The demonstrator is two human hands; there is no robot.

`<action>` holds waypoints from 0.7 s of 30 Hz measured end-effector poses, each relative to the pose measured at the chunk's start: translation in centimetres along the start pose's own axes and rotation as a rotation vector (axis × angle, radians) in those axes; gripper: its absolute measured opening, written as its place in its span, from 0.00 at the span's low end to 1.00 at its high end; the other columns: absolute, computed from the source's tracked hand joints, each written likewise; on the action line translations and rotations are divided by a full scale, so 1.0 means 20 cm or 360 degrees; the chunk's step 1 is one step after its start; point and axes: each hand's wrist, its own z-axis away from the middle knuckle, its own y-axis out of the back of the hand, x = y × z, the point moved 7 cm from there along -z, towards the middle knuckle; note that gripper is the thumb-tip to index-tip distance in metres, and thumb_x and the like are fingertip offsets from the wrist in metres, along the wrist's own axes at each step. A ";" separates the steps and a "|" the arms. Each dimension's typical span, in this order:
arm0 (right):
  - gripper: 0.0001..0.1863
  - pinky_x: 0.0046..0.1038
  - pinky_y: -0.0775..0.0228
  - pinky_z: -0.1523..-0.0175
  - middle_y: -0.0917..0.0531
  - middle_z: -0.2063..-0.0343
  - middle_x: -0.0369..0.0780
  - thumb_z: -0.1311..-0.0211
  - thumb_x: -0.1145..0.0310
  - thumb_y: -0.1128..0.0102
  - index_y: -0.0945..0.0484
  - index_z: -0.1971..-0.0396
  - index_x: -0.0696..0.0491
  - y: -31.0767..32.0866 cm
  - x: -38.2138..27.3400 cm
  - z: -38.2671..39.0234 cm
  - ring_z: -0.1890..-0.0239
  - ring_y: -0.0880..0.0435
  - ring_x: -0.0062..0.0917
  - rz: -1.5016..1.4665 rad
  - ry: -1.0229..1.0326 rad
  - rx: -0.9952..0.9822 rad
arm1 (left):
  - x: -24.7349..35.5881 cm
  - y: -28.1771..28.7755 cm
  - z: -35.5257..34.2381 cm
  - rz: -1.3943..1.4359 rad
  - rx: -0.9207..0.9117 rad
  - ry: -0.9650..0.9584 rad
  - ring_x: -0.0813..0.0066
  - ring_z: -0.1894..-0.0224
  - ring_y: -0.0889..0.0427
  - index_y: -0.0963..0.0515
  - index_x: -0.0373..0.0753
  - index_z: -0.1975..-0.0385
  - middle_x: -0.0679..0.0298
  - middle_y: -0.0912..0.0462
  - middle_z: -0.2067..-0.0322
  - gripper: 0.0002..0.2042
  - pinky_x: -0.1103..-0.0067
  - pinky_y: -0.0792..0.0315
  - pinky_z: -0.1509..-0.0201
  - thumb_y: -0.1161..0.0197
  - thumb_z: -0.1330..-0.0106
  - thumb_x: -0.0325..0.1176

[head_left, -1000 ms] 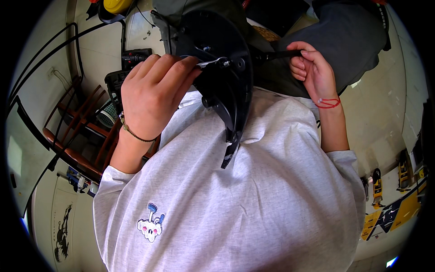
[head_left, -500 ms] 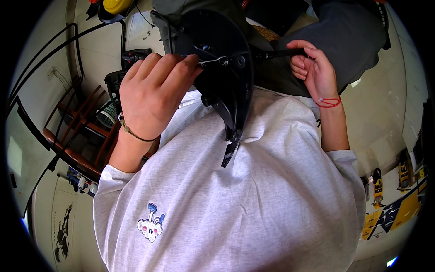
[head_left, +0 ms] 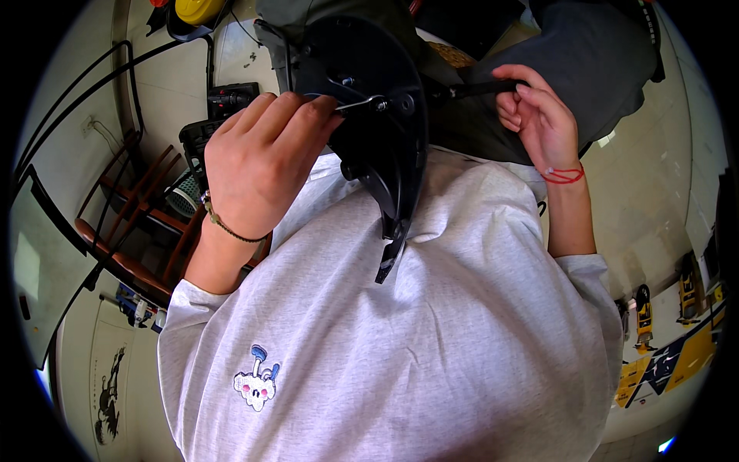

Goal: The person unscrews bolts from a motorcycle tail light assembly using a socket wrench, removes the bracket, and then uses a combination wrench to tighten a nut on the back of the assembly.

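Note:
A black curved plastic shell (head_left: pixel 362 58) rests upright in my lap, its narrow pointed end towards my shirt. My left hand (head_left: pixel 265 158) is closed round a silver wrench (head_left: pixel 356 105), and the wrench's head sits at a small metal fastener (head_left: pixel 380 105) on the shell. Most of the wrench's handle is hidden under the fingers. To the right, my right hand (head_left: pixel 543 115) pinches the outer end of a slim black-handled tool (head_left: pixel 485 89) between thumb and forefinger. That tool points at the shell's right side, where its tip is hard to make out.
At the left, black tool cases (head_left: pixel 231 98) lie on the floor beside a brown wooden chair (head_left: pixel 165 208) and a greenish perforated basket (head_left: pixel 185 196). A yellow rounded object (head_left: pixel 198 9) is at the top left. Yellow and black items (head_left: pixel 644 316) stand at the lower right.
My right hand has shifted slightly to the right, still pinching the black-handled tool. The left hand and wrench have hardly moved, and the shell has tilted very slightly left.

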 end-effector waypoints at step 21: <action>0.16 0.30 0.22 0.61 0.15 0.63 0.41 0.39 0.75 0.34 0.20 0.51 0.49 -0.14 -0.11 -0.07 0.66 0.14 0.34 0.2489 0.0848 -0.0028 | -0.15 -0.11 0.05 0.0895 -0.0442 0.0663 0.64 0.74 0.20 0.15 0.40 0.60 0.63 0.19 0.72 0.06 0.75 0.28 0.70 0.32 0.34 0.32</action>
